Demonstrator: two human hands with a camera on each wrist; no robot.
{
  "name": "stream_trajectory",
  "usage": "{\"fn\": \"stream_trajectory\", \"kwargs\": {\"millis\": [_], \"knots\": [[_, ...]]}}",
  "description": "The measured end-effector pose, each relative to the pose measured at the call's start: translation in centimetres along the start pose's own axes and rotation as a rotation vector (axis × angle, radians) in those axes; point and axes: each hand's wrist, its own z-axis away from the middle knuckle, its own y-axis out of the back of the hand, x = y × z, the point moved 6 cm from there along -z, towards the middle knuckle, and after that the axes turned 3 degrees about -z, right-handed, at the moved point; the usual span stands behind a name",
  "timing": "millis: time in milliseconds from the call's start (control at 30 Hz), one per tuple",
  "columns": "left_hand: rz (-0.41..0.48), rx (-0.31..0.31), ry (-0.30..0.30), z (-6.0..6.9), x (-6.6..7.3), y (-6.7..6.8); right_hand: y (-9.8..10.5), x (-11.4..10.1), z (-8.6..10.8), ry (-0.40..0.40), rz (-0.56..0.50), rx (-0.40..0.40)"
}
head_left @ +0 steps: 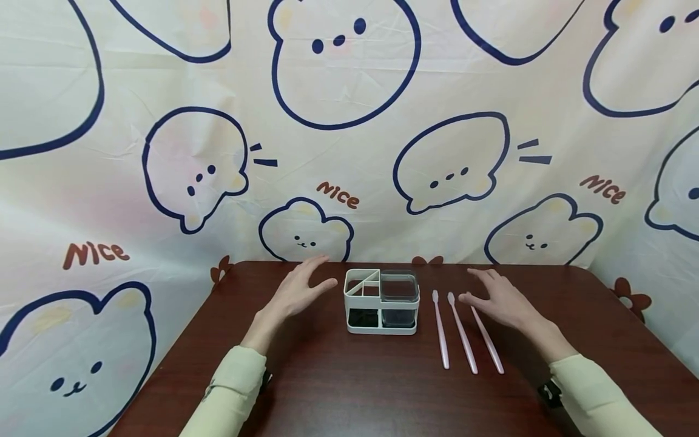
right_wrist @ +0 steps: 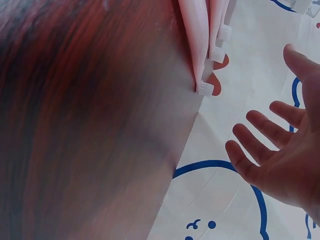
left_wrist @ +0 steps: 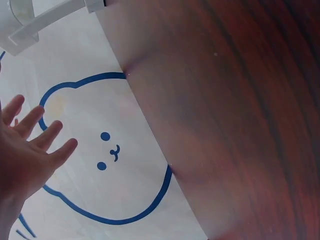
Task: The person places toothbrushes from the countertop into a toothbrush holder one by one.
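Note:
A white toothbrush holder [head_left: 381, 331] with clear and dark compartments stands near the back middle of the table. To its right lie three pink toothbrushes, a left one [head_left: 441, 334], a middle one [head_left: 463, 337] and a right one [head_left: 488, 341], heads toward the back. My left hand [head_left: 297, 290] hovers left of the holder, fingers spread and holding nothing. Over the head end of the right toothbrush is my right hand [head_left: 505, 301], also with fingers extended and nothing in it; it hides that brush's head in the head view. In the right wrist view the pink brushes [right_wrist: 196, 30] appear beyond the fingers.
The dark brown wooden table [head_left: 338, 388] ends at a back edge just behind the holder. Behind it hangs a pale cloth [head_left: 371, 158] printed with blue-outlined bears, which also runs along both sides.

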Motion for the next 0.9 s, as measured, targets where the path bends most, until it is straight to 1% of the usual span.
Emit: {"fn": "stream_trajectory", "kwargs": {"millis": [133,400,667,900], "knots": [[0.034,-0.018,0.0,0.0,0.4,-0.2,0.0,0.1,0.2,0.003,-0.026,-0.006],[0.071,-0.018,-0.025,0.1,1.0,-0.4,-0.3,0.4,0.3,0.005,-0.056,-0.026],[0.106,-0.057,0.01,0.5,0.9,-0.7,-0.2,0.3,0.4,0.011,-0.086,-0.031],[0.118,-0.08,0.012,0.8,1.3,-0.8,-0.3,0.5,0.7,0.018,-0.116,-0.066]]}}
